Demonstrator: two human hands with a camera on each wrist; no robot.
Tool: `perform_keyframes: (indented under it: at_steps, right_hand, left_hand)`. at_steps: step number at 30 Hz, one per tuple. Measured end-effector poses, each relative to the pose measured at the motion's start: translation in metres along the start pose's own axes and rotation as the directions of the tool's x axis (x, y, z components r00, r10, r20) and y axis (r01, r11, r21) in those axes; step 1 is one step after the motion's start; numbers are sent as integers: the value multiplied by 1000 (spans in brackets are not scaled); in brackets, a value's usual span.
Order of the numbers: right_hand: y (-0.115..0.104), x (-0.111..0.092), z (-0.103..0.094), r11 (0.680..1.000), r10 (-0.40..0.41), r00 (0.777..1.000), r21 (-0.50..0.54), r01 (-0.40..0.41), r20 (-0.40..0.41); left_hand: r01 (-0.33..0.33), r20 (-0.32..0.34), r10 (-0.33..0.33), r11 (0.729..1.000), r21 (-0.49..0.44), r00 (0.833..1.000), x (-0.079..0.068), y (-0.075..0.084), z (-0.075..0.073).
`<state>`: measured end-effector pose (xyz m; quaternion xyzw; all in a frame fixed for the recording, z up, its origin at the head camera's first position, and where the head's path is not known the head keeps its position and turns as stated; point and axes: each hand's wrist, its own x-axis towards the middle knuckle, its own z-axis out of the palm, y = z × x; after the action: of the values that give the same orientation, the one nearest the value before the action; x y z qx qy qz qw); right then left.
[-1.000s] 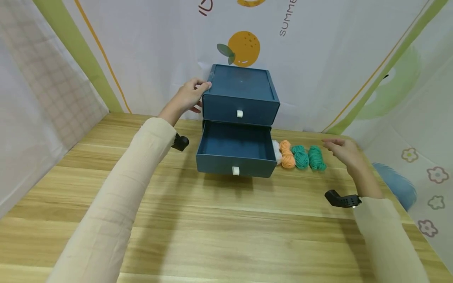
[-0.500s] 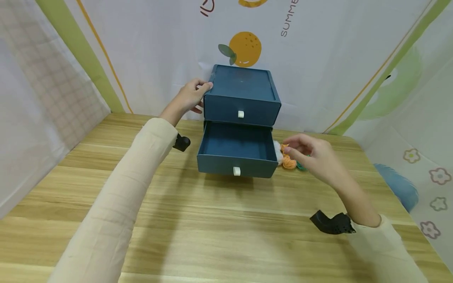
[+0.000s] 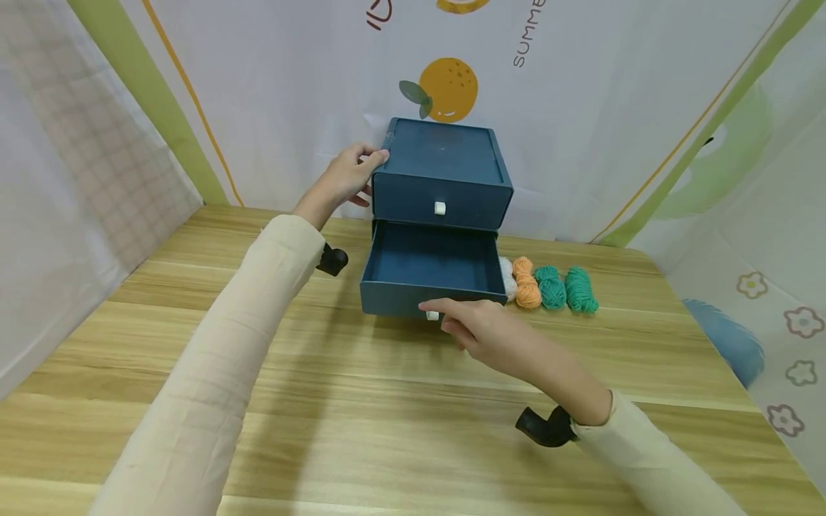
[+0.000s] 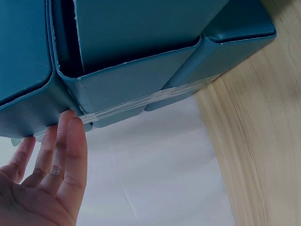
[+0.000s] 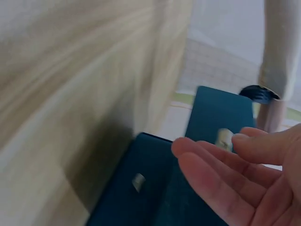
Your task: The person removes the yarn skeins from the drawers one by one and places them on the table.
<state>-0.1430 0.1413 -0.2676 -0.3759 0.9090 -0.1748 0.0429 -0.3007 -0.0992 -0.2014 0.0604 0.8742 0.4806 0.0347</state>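
A dark blue two-tier drawer cabinet (image 3: 444,150) stands near the back of the table. Its lower drawer (image 3: 393,299) is pulled out and empty; the upper one (image 3: 403,193) is closed. My left hand (image 3: 351,170) steadies the cabinet's left side, thumb on the top edge. In the left wrist view, that hand's fingers (image 4: 61,155) lie nearly straight against the side wall. My right hand (image 3: 484,331) is in front of the lower drawer, index finger extended over its white knob (image 3: 432,314). Loosely spread fingers (image 5: 207,181) hold nothing in the right wrist view.
Right of the cabinet lie small yarn skeins: white (image 3: 508,279), orange (image 3: 525,283) and two green, one at the far right (image 3: 581,290). A printed white curtain (image 3: 310,86) hangs behind the wooden table (image 3: 361,430). Clear tape (image 4: 150,98) runs along the cabinet.
My right hand has swung left from beyond the yarn, passing over the skeins, to the front of the lower drawer. The left hand and the cabinet stay in place.
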Motion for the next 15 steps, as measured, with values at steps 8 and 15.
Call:
perform_keyframes:
  at_steps: [8,15]
  right_hand:
    - [6,9,14,998,-48,996,-39,45,-81]
    - [8,10,16,998,-53,994,-39,49,-98]
  left_hand:
    - [10,1,-10,1000,1,1000,1,0,0]
    - [15,0,-15,1000,5,1000,1,0,0]
